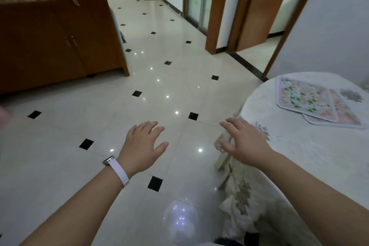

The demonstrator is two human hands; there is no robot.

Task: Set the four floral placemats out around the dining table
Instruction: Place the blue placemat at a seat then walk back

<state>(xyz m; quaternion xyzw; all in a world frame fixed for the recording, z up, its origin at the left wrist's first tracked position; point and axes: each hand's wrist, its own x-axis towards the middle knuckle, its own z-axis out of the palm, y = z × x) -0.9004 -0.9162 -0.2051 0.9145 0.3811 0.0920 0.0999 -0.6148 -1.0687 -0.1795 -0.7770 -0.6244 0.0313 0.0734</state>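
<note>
- so the placemats are in an overlapping pile on the dining table, out toward its far side at the right of the view. i can only make out two for sure, a green-leafed one on top and a pinker one poking out underneath; can't tell if more are hidden in there.
- the right hand is the closer one by a good bit. it hovers over the table's near edge where the lacy tablecloth hangs down, fingers spread, palm down, holding nothing.
- from that hand the pile lies forward and to the right, well apart, with bare cloth between.
- the left hand is out over the tiled floor, off the table entirely, also spread flat and empty, with a white watch on its wrist. it'd have to cross over the right hand to get there.
- the top mat's long side runs at a slant, near corner pointing roughly back at the person.
- my guess: nothing's laid out yet, and the right hand reaches first.
</note>
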